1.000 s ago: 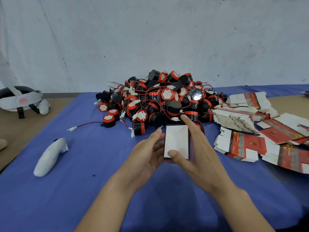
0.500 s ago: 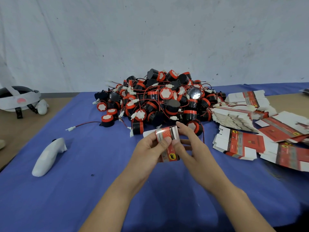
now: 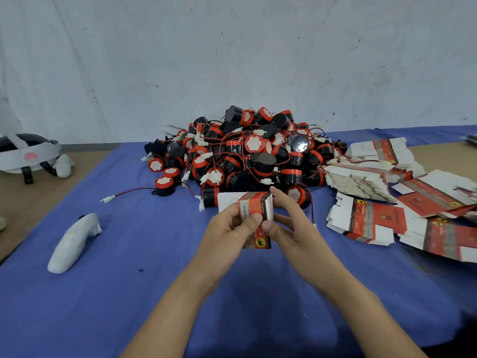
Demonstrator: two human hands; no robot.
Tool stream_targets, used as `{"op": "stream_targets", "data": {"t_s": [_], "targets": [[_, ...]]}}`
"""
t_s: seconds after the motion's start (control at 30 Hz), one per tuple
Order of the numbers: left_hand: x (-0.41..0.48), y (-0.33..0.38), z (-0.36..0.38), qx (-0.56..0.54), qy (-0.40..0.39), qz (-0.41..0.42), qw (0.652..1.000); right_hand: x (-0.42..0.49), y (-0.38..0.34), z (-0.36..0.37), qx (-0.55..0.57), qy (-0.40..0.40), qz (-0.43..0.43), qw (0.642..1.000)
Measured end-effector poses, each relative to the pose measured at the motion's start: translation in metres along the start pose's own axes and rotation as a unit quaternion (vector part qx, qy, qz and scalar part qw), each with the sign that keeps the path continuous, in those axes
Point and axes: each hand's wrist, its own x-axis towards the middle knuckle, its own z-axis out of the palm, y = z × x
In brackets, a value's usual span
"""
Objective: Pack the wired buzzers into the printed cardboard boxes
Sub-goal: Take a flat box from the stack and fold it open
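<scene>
A scuffed white wall at the back, and a blue cloth [image 3: 129, 293] spread over the worktop. Far middle: a big tangled heap of wired buzzers [image 3: 247, 151], black drums with red bands and thin red-and-black leads ending in white plugs.

Just near of that heap, dead centre, both hands are on one printed cardboard box [image 3: 255, 210], held a little above the cloth. The left hand [image 3: 227, 228] pinches its left side and the right hand [image 3: 291, 226] its right side, thumbs side by side on the near face and fingers curled behind. Each grip is closed on the box, with nothing else in either. A white flap juts out at the box's far left. It looks only half formed, and I can't tell whether anything is inside.

To the right, flat box blanks [image 3: 366, 220] lie fanned in loose stacks. To the left, a white controller [image 3: 73, 244] lies on the cloth, and a headset [image 3: 25, 153] sits beyond it on the brown worktop.

On handling, my read is that the box is thin card, light and easily crushed, so hold it by edges and corners, not the panels. The buzzers look rigid and heavier. Take one by the drum, never the lead, because those wires will likely snag in the heap.
</scene>
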Motion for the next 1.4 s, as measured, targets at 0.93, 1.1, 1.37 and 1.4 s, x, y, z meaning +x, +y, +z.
{"op": "stream_targets", "data": {"t_s": [0.93, 1.1, 1.37, 1.4], "targets": [[-0.001, -0.028, 0.004, 0.655, -0.019, 0.126, 0.745, 0.010, 0.021, -0.028, -0.226, 0.226, 0.102, 0.942], [0.001, -0.027, 0.008, 0.666, -0.043, 0.116, 0.736, 0.007, 0.030, -0.039, -0.254, 0.151, 0.222, 0.929], [-0.002, -0.019, 0.013, 0.623, -0.031, 0.144, 0.768, 0.008, 0.032, -0.042, -0.281, 0.146, 0.189, 0.930], [-0.003, -0.017, 0.014, 0.616, -0.024, 0.151, 0.773, 0.009, 0.032, -0.042, -0.260, 0.149, 0.196, 0.934]]}}
